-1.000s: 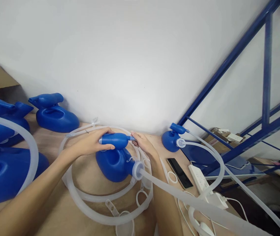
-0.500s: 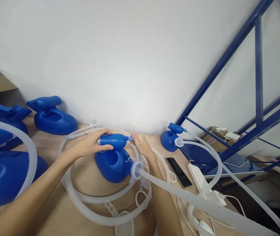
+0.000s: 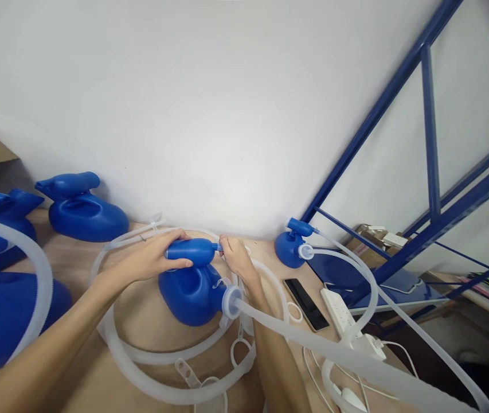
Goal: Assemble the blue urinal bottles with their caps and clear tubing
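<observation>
A blue jug (image 3: 188,295) stands on the table in the middle, with a blue cylinder-shaped piece (image 3: 192,252) lying above it. My left hand (image 3: 160,255) is wrapped round the left end of that piece, thumb below and fingers above. The fingers of my right hand (image 3: 233,255) pinch the narrow tip at its right end. A clear white cap (image 3: 231,302) sits on the jug's mouth, with a thick translucent hose (image 3: 313,338) running from it to the lower right. More hose lies coiled around the jug.
More blue jugs (image 3: 87,217) stand at the left. Against the wall at the right is another blue jug (image 3: 289,249) with hoses. A phone (image 3: 305,304), a white power strip (image 3: 339,312) and cables lie at the right, near a blue metal frame (image 3: 431,132). A clear lid lies at the front.
The view has shifted slightly, so most things sit a little further left. Both hands keep their hold on the blue piece, and my right fingers are closer to its body.
</observation>
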Demonstrator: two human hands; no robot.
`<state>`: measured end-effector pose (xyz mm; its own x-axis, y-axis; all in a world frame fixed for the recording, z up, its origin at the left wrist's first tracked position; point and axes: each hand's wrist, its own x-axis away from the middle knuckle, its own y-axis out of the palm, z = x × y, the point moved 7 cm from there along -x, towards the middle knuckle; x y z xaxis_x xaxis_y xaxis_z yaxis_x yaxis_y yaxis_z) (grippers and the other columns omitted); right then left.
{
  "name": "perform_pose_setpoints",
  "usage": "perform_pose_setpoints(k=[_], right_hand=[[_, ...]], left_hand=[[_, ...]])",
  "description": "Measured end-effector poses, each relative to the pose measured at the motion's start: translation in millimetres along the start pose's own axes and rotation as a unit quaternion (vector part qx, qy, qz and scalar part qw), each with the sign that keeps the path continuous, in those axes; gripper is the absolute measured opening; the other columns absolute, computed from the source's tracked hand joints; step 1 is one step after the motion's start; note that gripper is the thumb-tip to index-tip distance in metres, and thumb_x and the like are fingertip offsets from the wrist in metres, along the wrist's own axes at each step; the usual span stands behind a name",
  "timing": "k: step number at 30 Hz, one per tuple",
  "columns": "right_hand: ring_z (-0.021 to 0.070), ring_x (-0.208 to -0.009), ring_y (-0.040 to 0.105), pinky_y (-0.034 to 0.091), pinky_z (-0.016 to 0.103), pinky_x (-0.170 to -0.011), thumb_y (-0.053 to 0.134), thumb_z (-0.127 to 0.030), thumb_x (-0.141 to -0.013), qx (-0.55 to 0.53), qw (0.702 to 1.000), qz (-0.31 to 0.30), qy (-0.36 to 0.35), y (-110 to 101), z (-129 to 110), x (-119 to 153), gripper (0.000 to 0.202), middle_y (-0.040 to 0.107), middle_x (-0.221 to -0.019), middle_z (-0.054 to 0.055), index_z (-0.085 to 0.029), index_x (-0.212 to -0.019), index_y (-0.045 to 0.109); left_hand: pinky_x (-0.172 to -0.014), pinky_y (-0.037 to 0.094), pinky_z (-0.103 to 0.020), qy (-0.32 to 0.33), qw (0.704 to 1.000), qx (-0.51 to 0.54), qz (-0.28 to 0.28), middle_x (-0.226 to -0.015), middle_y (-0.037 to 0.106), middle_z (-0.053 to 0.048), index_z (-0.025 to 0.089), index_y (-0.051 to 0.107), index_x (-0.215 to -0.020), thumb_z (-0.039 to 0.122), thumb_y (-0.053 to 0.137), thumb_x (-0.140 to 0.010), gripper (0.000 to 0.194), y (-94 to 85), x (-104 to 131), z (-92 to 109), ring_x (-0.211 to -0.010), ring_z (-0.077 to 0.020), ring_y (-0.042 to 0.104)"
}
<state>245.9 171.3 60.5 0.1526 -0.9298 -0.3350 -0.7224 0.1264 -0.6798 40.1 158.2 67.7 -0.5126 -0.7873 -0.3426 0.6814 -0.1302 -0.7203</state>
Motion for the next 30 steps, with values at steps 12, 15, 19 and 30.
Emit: perform_pose_setpoints(k=[12,15,19,30], right_hand=[[0.0178,-0.082,0.065,0.05,0.03,-0.082,0.059,-0.062,-0.095,-0.184,0.973,-0.139,-0.025,-18.3,3.7,13.3,0.043,0.069,-0.091,0.002,-0.02,-0.097,0.066],[0.0173,-0.08,0.064,0.05,0.032,-0.086,0.059,-0.059,-0.096,-0.18,0.971,-0.153,-0.038,-23.1,3.3,15.1,0.04,0.07,-0.09,0.003,-0.02,-0.098,0.069],[0.0178,-0.079,0.065,0.051,0.033,-0.087,0.058,-0.061,-0.096,-0.201,0.969,-0.14,-0.026,-17.2,7.7,11.6,0.043,0.071,-0.085,0.003,-0.019,-0.09,0.07],[0.0223,-0.082,0.073,0.056,0.034,-0.081,0.067,-0.052,-0.09,-0.174,0.981,-0.07,-0.054,-18.3,1.0,10.9,0.034,0.079,-0.083,0.006,-0.02,-0.083,0.078]], left_hand=[[-0.099,0.05,-0.039,-0.001,1.0,0.016,-0.019,-0.128,0.07,-0.006,0.023,0.062,-0.121,0.07,0.066,-0.085,0.059,-0.5,1.5,-1.0,-0.117,-0.0316,0.065],[-0.099,0.051,-0.039,-0.007,1.0,0.017,-0.022,-0.129,0.07,-0.006,0.025,0.062,-0.122,0.07,0.066,-0.084,0.06,0.2,1.8,-1.2,-0.118,-0.0317,0.065],[-0.1,0.05,-0.039,-0.015,1.0,0.018,-0.018,-0.129,0.07,-0.007,0.024,0.061,-0.121,0.071,0.066,-0.084,0.06,-0.1,2.3,-1.2,-0.118,-0.0317,0.065],[-0.098,0.05,-0.038,0.001,1.0,0.01,-0.021,-0.125,0.071,-0.007,0.024,0.061,-0.117,0.07,0.065,-0.084,0.057,-0.4,0.0,-1.7,-0.115,-0.0313,0.065]])
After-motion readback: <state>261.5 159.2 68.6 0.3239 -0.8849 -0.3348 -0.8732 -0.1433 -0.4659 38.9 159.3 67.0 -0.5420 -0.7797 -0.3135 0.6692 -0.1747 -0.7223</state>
